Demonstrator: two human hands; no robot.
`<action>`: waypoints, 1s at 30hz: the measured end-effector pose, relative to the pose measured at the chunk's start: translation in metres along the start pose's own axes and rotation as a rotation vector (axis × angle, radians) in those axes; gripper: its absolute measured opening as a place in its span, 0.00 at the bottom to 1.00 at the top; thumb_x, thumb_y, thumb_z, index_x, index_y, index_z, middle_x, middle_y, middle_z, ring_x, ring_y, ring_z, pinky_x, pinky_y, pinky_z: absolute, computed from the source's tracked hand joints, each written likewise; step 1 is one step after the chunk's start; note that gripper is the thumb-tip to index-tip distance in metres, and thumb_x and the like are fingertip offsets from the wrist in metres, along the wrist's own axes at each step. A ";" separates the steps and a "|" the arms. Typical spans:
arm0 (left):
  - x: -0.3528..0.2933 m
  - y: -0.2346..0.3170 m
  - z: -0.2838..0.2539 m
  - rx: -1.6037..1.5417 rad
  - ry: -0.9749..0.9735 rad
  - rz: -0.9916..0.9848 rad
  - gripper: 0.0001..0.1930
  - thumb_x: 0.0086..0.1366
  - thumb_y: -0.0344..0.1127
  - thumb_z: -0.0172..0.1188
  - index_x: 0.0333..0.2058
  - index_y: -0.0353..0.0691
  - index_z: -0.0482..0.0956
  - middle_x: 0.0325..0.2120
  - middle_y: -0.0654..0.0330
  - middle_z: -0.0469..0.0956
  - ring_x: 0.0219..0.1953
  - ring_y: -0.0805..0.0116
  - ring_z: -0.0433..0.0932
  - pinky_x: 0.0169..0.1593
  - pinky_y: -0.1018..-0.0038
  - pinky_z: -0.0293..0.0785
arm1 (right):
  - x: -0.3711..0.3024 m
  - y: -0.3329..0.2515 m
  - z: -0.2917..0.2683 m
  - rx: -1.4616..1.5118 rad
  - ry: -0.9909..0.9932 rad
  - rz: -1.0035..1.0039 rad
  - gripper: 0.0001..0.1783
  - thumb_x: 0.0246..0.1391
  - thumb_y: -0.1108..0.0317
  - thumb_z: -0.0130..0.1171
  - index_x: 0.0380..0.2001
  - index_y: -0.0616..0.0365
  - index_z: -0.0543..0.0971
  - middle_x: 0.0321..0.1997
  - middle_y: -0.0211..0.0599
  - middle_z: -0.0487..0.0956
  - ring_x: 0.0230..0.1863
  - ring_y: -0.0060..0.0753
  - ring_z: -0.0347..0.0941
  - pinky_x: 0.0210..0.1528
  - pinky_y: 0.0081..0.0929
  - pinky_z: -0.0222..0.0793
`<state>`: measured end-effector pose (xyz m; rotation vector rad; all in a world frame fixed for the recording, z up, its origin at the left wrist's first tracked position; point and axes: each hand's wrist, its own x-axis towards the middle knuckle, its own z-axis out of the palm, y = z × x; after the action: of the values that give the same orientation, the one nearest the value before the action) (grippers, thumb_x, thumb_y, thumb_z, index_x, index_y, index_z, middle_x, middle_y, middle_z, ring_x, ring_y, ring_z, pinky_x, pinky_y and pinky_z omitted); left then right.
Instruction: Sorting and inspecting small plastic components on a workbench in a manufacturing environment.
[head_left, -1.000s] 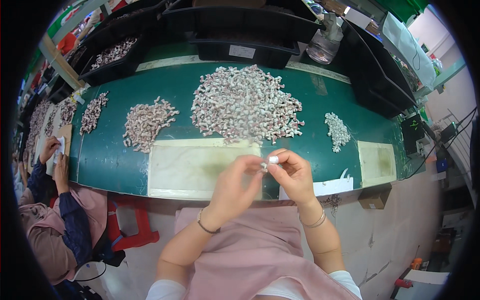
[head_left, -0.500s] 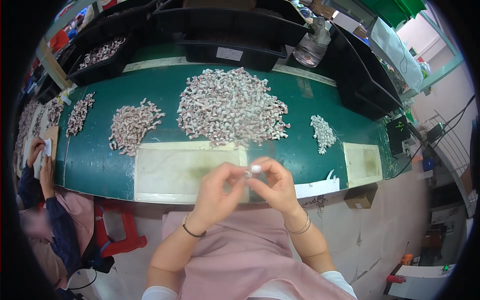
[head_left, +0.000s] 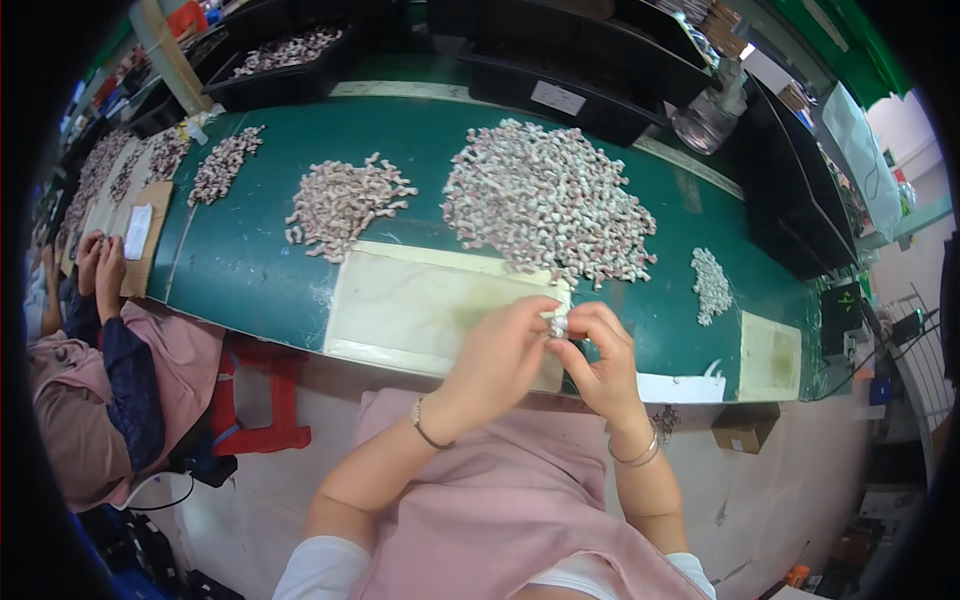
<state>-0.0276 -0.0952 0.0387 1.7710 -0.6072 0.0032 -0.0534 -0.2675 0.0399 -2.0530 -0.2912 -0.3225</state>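
Note:
Above the table's near edge, my left hand (head_left: 494, 362) and my right hand (head_left: 606, 366) meet, their thumbs and fingers pinched on a small white knobbly piece (head_left: 558, 322). The fingertips cover part of it, so its full shape is hard to make out. Just beyond my hands lies a large heap of small knobbed, bone-like pieces (head_left: 545, 195), white and pinkish. A pale rectangular mat (head_left: 400, 305) is under and beside my left hand. Further left is a smaller heap of beige-pink pieces (head_left: 345, 205); to the right, a little pile of whiter pieces (head_left: 711, 287).
Black bins (head_left: 570, 105) line the back of the green table (head_left: 260, 265). Another pale mat (head_left: 770, 355) and a white strip (head_left: 680, 388) lie at the right front. A clear container (head_left: 705, 125) stands behind. At left, a co-worker's hands (head_left: 103, 265) are near a red stool (head_left: 262, 400).
The view has swung left, so the table appears shifted to the right. My hands stay together with the small piece, turned slightly, and more of the co-worker shows.

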 end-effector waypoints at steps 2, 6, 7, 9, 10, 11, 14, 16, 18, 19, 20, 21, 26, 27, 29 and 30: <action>-0.002 0.002 -0.003 0.100 -0.021 0.056 0.21 0.59 0.20 0.56 0.52 0.33 0.69 0.36 0.51 0.77 0.35 0.60 0.78 0.40 0.69 0.75 | 0.002 0.000 -0.002 -0.169 0.000 -0.174 0.11 0.46 0.74 0.67 0.32 0.61 0.76 0.35 0.40 0.75 0.35 0.42 0.71 0.38 0.33 0.65; -0.005 -0.001 -0.010 0.097 -0.046 0.110 0.20 0.59 0.21 0.53 0.52 0.35 0.71 0.35 0.51 0.75 0.37 0.54 0.76 0.45 0.62 0.72 | 0.012 0.004 -0.001 -0.319 0.045 -0.274 0.09 0.46 0.74 0.64 0.29 0.59 0.73 0.33 0.42 0.74 0.35 0.47 0.68 0.38 0.37 0.61; -0.005 -0.003 -0.016 0.144 -0.011 0.105 0.19 0.59 0.21 0.53 0.50 0.35 0.72 0.35 0.50 0.75 0.38 0.53 0.76 0.45 0.62 0.71 | 0.016 0.007 -0.002 -0.348 0.059 -0.279 0.09 0.46 0.74 0.64 0.29 0.59 0.73 0.32 0.42 0.74 0.35 0.47 0.68 0.37 0.37 0.60; -0.005 -0.015 -0.026 0.235 0.055 0.100 0.16 0.58 0.20 0.52 0.46 0.35 0.74 0.35 0.50 0.75 0.40 0.52 0.75 0.45 0.61 0.71 | 0.028 0.016 -0.005 -0.442 0.028 -0.183 0.10 0.46 0.71 0.65 0.27 0.59 0.72 0.30 0.41 0.73 0.35 0.46 0.69 0.37 0.38 0.61; -0.003 -0.024 -0.033 0.332 0.107 0.118 0.15 0.57 0.19 0.52 0.44 0.35 0.74 0.35 0.50 0.75 0.39 0.51 0.75 0.44 0.61 0.71 | 0.033 0.026 -0.008 -0.490 0.001 -0.137 0.10 0.46 0.70 0.65 0.27 0.59 0.72 0.30 0.41 0.73 0.35 0.46 0.69 0.37 0.39 0.62; 0.003 -0.035 -0.043 0.429 0.153 0.140 0.14 0.56 0.19 0.52 0.42 0.35 0.75 0.34 0.50 0.74 0.39 0.50 0.74 0.44 0.60 0.70 | 0.037 0.035 -0.010 -0.539 -0.019 -0.086 0.11 0.46 0.69 0.66 0.26 0.59 0.72 0.29 0.41 0.73 0.35 0.46 0.70 0.37 0.39 0.63; 0.019 -0.056 -0.078 0.743 0.331 0.130 0.13 0.52 0.19 0.52 0.37 0.35 0.76 0.31 0.51 0.73 0.37 0.49 0.73 0.42 0.58 0.69 | 0.045 0.041 -0.009 -0.826 0.043 -0.105 0.13 0.44 0.66 0.68 0.25 0.58 0.73 0.28 0.40 0.73 0.34 0.47 0.70 0.37 0.40 0.65; 0.033 -0.067 -0.104 0.896 0.446 0.141 0.11 0.52 0.20 0.52 0.35 0.35 0.76 0.30 0.51 0.73 0.36 0.49 0.73 0.41 0.57 0.69 | 0.046 0.035 -0.012 -0.813 0.069 -0.092 0.13 0.45 0.66 0.68 0.24 0.58 0.73 0.27 0.42 0.72 0.34 0.48 0.70 0.37 0.41 0.65; 0.034 -0.083 -0.127 1.012 0.470 0.076 0.08 0.52 0.22 0.53 0.33 0.35 0.75 0.29 0.50 0.73 0.35 0.49 0.73 0.40 0.57 0.69 | 0.043 0.035 -0.021 -0.775 0.088 -0.030 0.11 0.47 0.67 0.66 0.25 0.60 0.73 0.28 0.45 0.73 0.35 0.50 0.70 0.37 0.42 0.65; 0.034 -0.092 -0.134 1.052 0.436 0.008 0.06 0.53 0.23 0.53 0.31 0.35 0.74 0.29 0.50 0.73 0.36 0.49 0.73 0.40 0.57 0.69 | 0.040 0.042 -0.030 -0.754 0.160 -0.062 0.10 0.49 0.68 0.63 0.27 0.61 0.74 0.31 0.48 0.74 0.37 0.54 0.70 0.39 0.44 0.66; 0.035 -0.099 -0.144 1.104 0.415 -0.064 0.05 0.53 0.24 0.53 0.30 0.35 0.74 0.29 0.49 0.73 0.36 0.49 0.73 0.40 0.56 0.70 | 0.036 0.054 -0.044 -0.841 0.195 -0.056 0.09 0.51 0.68 0.62 0.32 0.62 0.76 0.35 0.50 0.76 0.40 0.56 0.71 0.43 0.45 0.66; 0.043 -0.105 -0.140 1.087 0.437 0.007 0.02 0.54 0.25 0.53 0.28 0.35 0.73 0.28 0.48 0.73 0.36 0.49 0.74 0.41 0.56 0.70 | 0.024 0.082 -0.067 -0.938 0.287 -0.040 0.13 0.53 0.67 0.60 0.40 0.63 0.77 0.42 0.51 0.77 0.45 0.56 0.71 0.49 0.44 0.67; 0.062 -0.117 -0.117 1.172 0.502 -0.002 0.05 0.54 0.32 0.53 0.29 0.39 0.74 0.29 0.55 0.72 0.37 0.58 0.74 0.42 0.63 0.70 | -0.002 0.160 -0.144 -1.147 0.270 0.275 0.21 0.59 0.71 0.55 0.54 0.68 0.69 0.55 0.58 0.68 0.56 0.60 0.67 0.57 0.42 0.65; 0.063 -0.117 -0.116 1.212 0.498 -0.001 0.05 0.55 0.32 0.53 0.29 0.40 0.74 0.29 0.56 0.72 0.37 0.58 0.73 0.42 0.65 0.70 | -0.005 0.171 -0.152 -1.177 0.239 0.247 0.20 0.57 0.74 0.54 0.52 0.68 0.71 0.56 0.55 0.70 0.55 0.57 0.68 0.56 0.41 0.66; 0.062 -0.117 -0.116 1.276 0.480 0.007 0.04 0.55 0.32 0.53 0.29 0.40 0.74 0.29 0.58 0.72 0.38 0.60 0.73 0.44 0.67 0.69 | -0.003 0.179 -0.159 -1.216 0.191 0.132 0.15 0.55 0.75 0.55 0.46 0.67 0.74 0.50 0.53 0.73 0.51 0.56 0.70 0.52 0.42 0.68; 0.059 -0.115 -0.118 1.290 0.466 -0.010 0.04 0.55 0.31 0.53 0.30 0.40 0.74 0.29 0.58 0.72 0.38 0.60 0.73 0.44 0.67 0.69 | 0.008 0.160 -0.151 -1.262 0.206 0.021 0.13 0.55 0.73 0.55 0.43 0.65 0.76 0.46 0.51 0.75 0.47 0.55 0.72 0.48 0.43 0.69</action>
<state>0.1052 0.0065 -0.0117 2.8534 -0.2125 0.9617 -0.0084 -0.4751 -0.0168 -3.2028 0.1268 -0.8463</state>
